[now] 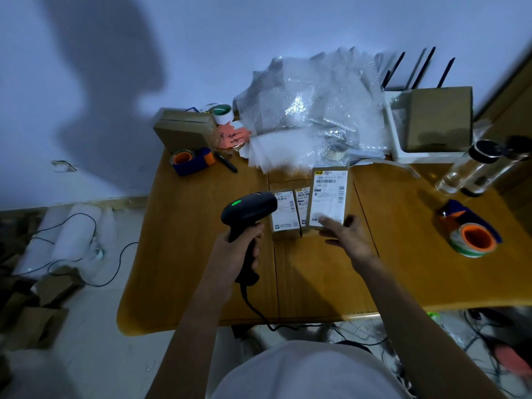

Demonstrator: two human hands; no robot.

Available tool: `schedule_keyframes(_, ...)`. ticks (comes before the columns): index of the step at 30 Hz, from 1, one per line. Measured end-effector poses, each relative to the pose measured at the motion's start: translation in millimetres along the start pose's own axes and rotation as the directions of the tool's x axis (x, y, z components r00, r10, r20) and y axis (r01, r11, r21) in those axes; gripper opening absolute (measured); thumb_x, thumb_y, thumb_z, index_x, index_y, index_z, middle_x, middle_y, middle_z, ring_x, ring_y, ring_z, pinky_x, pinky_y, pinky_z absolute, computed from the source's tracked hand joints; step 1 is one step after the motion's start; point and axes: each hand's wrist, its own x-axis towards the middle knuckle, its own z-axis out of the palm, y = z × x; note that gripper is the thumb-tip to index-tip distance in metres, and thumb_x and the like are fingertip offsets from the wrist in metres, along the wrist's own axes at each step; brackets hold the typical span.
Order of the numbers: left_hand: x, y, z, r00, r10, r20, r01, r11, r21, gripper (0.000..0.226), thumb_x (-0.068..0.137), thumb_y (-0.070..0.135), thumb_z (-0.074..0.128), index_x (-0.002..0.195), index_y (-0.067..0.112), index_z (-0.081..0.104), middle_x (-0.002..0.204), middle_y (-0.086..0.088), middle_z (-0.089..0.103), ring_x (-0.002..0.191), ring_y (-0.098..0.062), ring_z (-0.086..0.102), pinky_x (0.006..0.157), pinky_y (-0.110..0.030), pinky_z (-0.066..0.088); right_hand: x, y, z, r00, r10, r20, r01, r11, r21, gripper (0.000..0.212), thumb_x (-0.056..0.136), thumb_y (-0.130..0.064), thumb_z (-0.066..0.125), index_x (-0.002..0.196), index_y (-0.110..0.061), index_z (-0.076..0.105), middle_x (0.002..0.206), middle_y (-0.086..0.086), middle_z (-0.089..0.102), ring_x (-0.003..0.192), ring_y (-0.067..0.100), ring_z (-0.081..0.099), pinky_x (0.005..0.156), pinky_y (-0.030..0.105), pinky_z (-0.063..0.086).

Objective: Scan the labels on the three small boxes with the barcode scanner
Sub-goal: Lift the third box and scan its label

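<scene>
Wooden table (187, 254) holds barcode-labelled boxes (283, 210); left hand (239, 249) grips scanner (250, 208).

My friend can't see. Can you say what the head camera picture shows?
A person's left hand grips a black handheld barcode scanner beside three small white-labelled brown cardboard boxes on a wooden table; the right hand holds the rightmost box by its near end.

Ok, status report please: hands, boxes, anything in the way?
Left hand grips scanner, green light on. Right hand holds near end of right box; left box, middle box beside it, labels up. Barcodes uncovered.
</scene>
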Motion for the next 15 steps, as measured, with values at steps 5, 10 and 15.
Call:
schedule_keyframes(5,2,-4,3,0.999,-0.031,-0.028,0.029,0.998,-0.053,0.024,0.09,0.034,0.072,0.086,0.011,0.066,0.063,-0.005,0.056,0.05,-0.017,0.052,0.053,-0.029,0.047,16,7,-24,0.993,0.037,-0.116,-0.038,0.999,0.0,0.074,0.078,-0.038,0.084,0.134,-0.008,0.047,0.119,0.012,0.069,0.092,0.026,0.075,0.073,0.041,0.063)
schedule_keyframes(10,3,-6,7,0.999,-0.051,-0.018,0.05,0.997,-0.051,0.023,0.09,0.033,0.071,0.086,0.011,0.067,0.062,-0.004,0.056,0.049,-0.016,0.051,0.052,-0.027,0.046,31,1,-44,0.977,0.07,-0.202,-0.069,0.998,0.01,0.06,0.086,-0.036,0.078,0.131,-0.006,0.051,0.115,0.015,0.069,0.088,0.029,0.071,0.079,0.048,0.061)
schedule_keyframes(15,3,-9,8,0.998,-0.055,-0.011,0.054,0.997,-0.05,0.023,0.09,0.032,0.071,0.087,0.01,0.067,0.064,-0.005,0.056,0.05,-0.017,0.052,0.053,-0.027,0.046,45,-3,-53,0.959,0.156,-0.236,-0.164,0.986,-0.014,0.056,0.088,-0.039,0.075,0.126,-0.003,0.056,0.111,0.016,0.067,0.076,0.026,0.07,0.064,0.039,0.058)
